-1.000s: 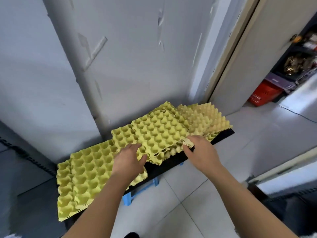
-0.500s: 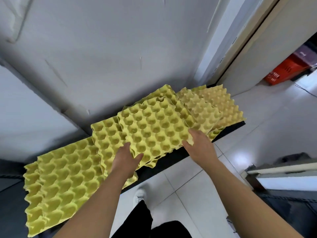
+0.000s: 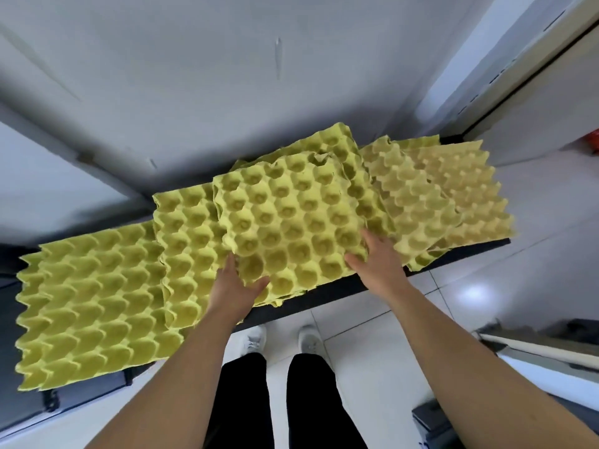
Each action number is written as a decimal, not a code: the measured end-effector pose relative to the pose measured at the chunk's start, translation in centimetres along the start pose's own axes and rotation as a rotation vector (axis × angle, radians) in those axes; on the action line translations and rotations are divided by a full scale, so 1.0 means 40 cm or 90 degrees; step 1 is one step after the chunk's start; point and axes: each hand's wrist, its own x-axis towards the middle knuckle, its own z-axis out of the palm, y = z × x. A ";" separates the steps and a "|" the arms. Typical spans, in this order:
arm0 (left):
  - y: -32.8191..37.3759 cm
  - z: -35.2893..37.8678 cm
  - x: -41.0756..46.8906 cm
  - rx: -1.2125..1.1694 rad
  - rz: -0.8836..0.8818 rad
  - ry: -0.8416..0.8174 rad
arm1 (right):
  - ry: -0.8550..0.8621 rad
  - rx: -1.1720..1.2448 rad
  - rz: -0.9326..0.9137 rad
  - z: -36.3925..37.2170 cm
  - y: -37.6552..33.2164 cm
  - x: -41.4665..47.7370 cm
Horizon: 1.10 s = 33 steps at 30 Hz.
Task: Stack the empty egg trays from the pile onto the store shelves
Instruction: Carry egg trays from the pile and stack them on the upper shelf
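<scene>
Left hand (image 3: 235,288) grips the near-left corner of the top tray (image 3: 288,228), thumb over the rim, fingers hidden under it. Right hand (image 3: 377,262) lies spread on the near-right edge, palm down, fingertips tucked at the rim. Tray sits dead ahead between both hands, about equally near each, skewed against the trays beneath it on the black shelf (image 3: 327,291). Roughly square, no clear long axis. Moulded yellow-green pulp, matte, rows of cups and peaks, scalloped edges, light and bendy by the look. More trays left (image 3: 94,306), paler ones right (image 3: 437,196). Grey wall (image 3: 227,76) behind
</scene>
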 end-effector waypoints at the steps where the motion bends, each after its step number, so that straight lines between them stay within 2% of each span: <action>1: 0.000 0.011 0.000 -0.015 -0.005 0.014 | -0.004 -0.011 -0.004 0.004 0.008 0.011; 7: 0.002 0.038 -0.011 -0.101 -0.032 0.078 | -0.035 -0.098 -0.042 0.000 0.034 0.046; 15: 0.047 -0.028 -0.126 -0.192 0.013 0.205 | 0.006 -0.008 -0.178 -0.103 -0.022 -0.010; 25: 0.086 -0.308 -0.422 -0.250 0.132 0.463 | 0.122 -0.034 -0.463 -0.277 -0.293 -0.181; 33: -0.003 -0.537 -0.698 -0.309 0.186 0.638 | 0.159 0.071 -0.664 -0.306 -0.554 -0.422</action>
